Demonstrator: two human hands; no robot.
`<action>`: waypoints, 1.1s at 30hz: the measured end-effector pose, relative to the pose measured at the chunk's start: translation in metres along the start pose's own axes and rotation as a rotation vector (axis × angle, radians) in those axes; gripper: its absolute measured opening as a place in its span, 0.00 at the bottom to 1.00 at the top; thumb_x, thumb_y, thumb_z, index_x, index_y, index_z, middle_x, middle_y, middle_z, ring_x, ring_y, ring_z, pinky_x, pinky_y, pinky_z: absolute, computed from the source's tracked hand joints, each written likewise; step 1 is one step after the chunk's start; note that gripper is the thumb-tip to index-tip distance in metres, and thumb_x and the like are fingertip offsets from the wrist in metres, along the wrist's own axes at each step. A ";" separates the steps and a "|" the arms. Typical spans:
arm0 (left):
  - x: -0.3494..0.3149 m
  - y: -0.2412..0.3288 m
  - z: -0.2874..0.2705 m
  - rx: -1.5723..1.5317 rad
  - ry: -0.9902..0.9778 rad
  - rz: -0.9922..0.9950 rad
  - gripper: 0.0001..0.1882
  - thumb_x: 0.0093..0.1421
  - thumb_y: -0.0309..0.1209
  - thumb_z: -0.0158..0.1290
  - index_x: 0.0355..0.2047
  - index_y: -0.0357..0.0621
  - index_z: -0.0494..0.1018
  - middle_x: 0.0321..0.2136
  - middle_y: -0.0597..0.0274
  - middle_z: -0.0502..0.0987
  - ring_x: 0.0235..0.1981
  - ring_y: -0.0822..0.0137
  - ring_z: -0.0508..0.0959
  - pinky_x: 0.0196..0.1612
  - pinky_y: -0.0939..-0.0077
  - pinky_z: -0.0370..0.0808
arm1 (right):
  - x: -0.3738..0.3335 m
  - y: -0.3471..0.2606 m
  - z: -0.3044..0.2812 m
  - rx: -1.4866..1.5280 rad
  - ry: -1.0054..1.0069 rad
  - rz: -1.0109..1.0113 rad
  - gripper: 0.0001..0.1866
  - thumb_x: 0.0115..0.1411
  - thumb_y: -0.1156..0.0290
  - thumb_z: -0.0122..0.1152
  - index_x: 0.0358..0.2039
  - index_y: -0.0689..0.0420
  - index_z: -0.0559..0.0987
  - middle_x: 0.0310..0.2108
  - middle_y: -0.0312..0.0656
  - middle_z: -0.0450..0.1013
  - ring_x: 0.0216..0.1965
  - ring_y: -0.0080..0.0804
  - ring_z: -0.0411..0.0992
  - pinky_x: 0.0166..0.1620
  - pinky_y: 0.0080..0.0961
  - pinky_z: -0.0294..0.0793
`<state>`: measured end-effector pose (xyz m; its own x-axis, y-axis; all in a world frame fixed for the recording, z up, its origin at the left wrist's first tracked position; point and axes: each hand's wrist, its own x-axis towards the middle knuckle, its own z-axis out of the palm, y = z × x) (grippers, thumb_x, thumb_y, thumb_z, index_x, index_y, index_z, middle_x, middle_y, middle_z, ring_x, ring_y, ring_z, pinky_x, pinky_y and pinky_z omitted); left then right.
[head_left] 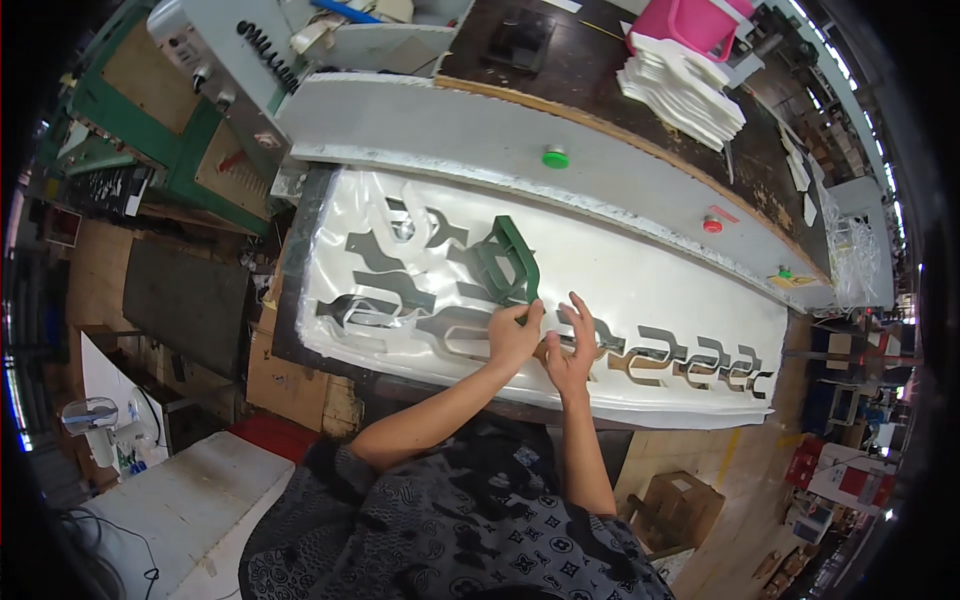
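Observation:
My left hand (pixel 513 338) is closed round the lower end of a green cutting die (pixel 520 262), a deep frame with curved sides. The die stands over the left-middle part of a white glossy sheet stack (pixel 640 285). Just right of it is my right hand (pixel 570 358), its fingers spread and nothing plainly in them. Y-shaped cut-outs (pixel 380 285) fill the sheet's left part, and another row runs along its near edge to the right. At the far left, a loose white curved piece (pixel 398 225) lies among the holes.
Behind the sheet runs a grey machine beam (pixel 450 130) with a green button (pixel 555 157) and a red button (pixel 712 224). On the dark shelf above are stacked white cut pieces (pixel 680 90) and a pink bucket (pixel 690 25). A cardboard box (pixel 680 510) sits on the floor, lower right.

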<state>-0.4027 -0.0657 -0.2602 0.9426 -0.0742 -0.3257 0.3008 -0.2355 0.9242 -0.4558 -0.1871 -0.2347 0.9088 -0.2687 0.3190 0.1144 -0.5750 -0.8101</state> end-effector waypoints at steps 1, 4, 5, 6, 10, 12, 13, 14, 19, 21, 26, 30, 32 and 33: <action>0.005 -0.001 0.011 -0.128 -0.054 -0.070 0.17 0.70 0.40 0.58 0.43 0.35 0.82 0.28 0.59 0.82 0.29 0.72 0.79 0.29 0.75 0.74 | -0.002 0.018 -0.004 0.032 -0.001 0.048 0.25 0.62 0.62 0.69 0.56 0.61 0.79 0.65 0.56 0.68 0.62 0.55 0.71 0.63 0.43 0.70; 0.030 -0.014 0.002 -0.068 -0.152 0.072 0.16 0.69 0.36 0.59 0.49 0.36 0.80 0.33 0.58 0.84 0.29 0.71 0.83 0.29 0.76 0.78 | -0.004 0.060 -0.006 -0.069 0.009 0.060 0.21 0.61 0.67 0.69 0.55 0.58 0.81 0.68 0.57 0.64 0.66 0.57 0.66 0.65 0.47 0.65; 0.040 -0.019 -0.010 0.043 -0.059 0.304 0.15 0.68 0.34 0.60 0.49 0.37 0.80 0.34 0.57 0.84 0.29 0.71 0.82 0.30 0.75 0.78 | -0.002 0.061 -0.006 -0.123 0.006 0.067 0.21 0.61 0.68 0.69 0.55 0.58 0.81 0.68 0.57 0.63 0.66 0.58 0.64 0.66 0.48 0.64; 0.046 -0.003 -0.022 0.161 0.015 0.379 0.12 0.65 0.29 0.60 0.47 0.39 0.81 0.36 0.53 0.83 0.33 0.62 0.83 0.37 0.68 0.80 | -0.003 0.065 -0.007 -0.190 0.011 0.082 0.21 0.61 0.68 0.69 0.55 0.57 0.81 0.69 0.58 0.63 0.67 0.59 0.63 0.66 0.49 0.64; 0.084 0.039 -0.066 0.748 0.002 0.686 0.25 0.53 0.22 0.64 0.53 0.44 0.79 0.47 0.52 0.77 0.51 0.48 0.76 0.56 0.52 0.70 | 0.004 0.084 0.008 -0.269 -0.070 0.164 0.27 0.59 0.66 0.73 0.59 0.54 0.79 0.69 0.58 0.61 0.67 0.63 0.61 0.67 0.50 0.61; 0.114 0.022 -0.077 0.886 -0.168 0.683 0.24 0.53 0.22 0.65 0.52 0.43 0.79 0.44 0.49 0.78 0.48 0.46 0.77 0.53 0.51 0.73 | 0.019 0.089 0.019 -0.295 -0.091 0.133 0.29 0.58 0.62 0.73 0.59 0.54 0.79 0.65 0.60 0.67 0.67 0.60 0.64 0.68 0.54 0.58; 0.126 0.014 -0.080 0.864 -0.241 0.581 0.23 0.53 0.24 0.66 0.51 0.44 0.80 0.39 0.48 0.78 0.42 0.45 0.78 0.47 0.53 0.76 | 0.027 0.088 0.024 -0.323 -0.117 0.111 0.28 0.58 0.61 0.73 0.59 0.55 0.79 0.63 0.61 0.69 0.66 0.59 0.65 0.69 0.56 0.58; 0.129 0.008 -0.080 0.835 -0.219 0.612 0.22 0.53 0.25 0.66 0.50 0.44 0.81 0.37 0.48 0.78 0.41 0.45 0.78 0.45 0.53 0.76 | 0.034 0.089 0.028 -0.359 -0.141 0.091 0.28 0.59 0.60 0.73 0.58 0.55 0.79 0.61 0.61 0.71 0.66 0.57 0.65 0.69 0.58 0.57; 0.100 -0.011 -0.062 0.664 -0.083 0.675 0.22 0.55 0.28 0.67 0.51 0.46 0.81 0.35 0.51 0.76 0.38 0.47 0.78 0.42 0.54 0.76 | 0.054 0.120 0.021 -0.331 -0.153 0.109 0.33 0.51 0.48 0.79 0.49 0.58 0.81 0.64 0.63 0.69 0.71 0.57 0.62 0.73 0.63 0.47; 0.099 -0.027 -0.060 0.599 0.024 0.677 0.24 0.54 0.29 0.68 0.53 0.44 0.79 0.39 0.50 0.78 0.41 0.47 0.79 0.44 0.56 0.77 | 0.061 0.115 0.027 -0.361 -0.169 0.083 0.35 0.49 0.47 0.80 0.49 0.57 0.79 0.66 0.64 0.67 0.72 0.58 0.60 0.72 0.66 0.45; 0.099 -0.049 -0.051 0.347 0.209 0.526 0.30 0.54 0.30 0.70 0.57 0.36 0.76 0.49 0.46 0.80 0.50 0.44 0.78 0.54 0.57 0.76 | 0.071 0.098 0.054 -0.424 -0.161 0.147 0.40 0.45 0.45 0.82 0.49 0.56 0.73 0.70 0.62 0.61 0.75 0.60 0.51 0.72 0.71 0.36; 0.101 -0.051 -0.058 0.418 0.161 0.555 0.31 0.54 0.30 0.70 0.58 0.37 0.75 0.50 0.45 0.80 0.53 0.44 0.77 0.57 0.57 0.74 | 0.068 0.101 0.063 -0.410 -0.102 0.164 0.40 0.46 0.47 0.82 0.50 0.57 0.72 0.70 0.61 0.61 0.76 0.59 0.50 0.73 0.69 0.35; 0.103 -0.053 -0.059 0.387 0.150 0.531 0.33 0.54 0.30 0.70 0.59 0.37 0.74 0.50 0.46 0.80 0.54 0.45 0.76 0.58 0.57 0.74 | 0.068 0.100 0.065 -0.392 -0.094 0.166 0.41 0.45 0.49 0.83 0.51 0.57 0.71 0.68 0.62 0.63 0.75 0.58 0.52 0.73 0.68 0.35; 0.103 -0.055 -0.059 0.368 0.144 0.515 0.33 0.54 0.29 0.70 0.60 0.37 0.73 0.50 0.47 0.80 0.54 0.46 0.76 0.58 0.57 0.74 | 0.068 0.098 0.065 -0.391 -0.096 0.172 0.41 0.45 0.49 0.84 0.51 0.57 0.71 0.68 0.63 0.64 0.75 0.58 0.52 0.74 0.68 0.34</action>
<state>-0.3132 -0.0034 -0.3326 0.9705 -0.1419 0.1949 -0.2407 -0.5232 0.8175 -0.3567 -0.2112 -0.3249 0.9366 -0.3241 0.1333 -0.1862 -0.7824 -0.5943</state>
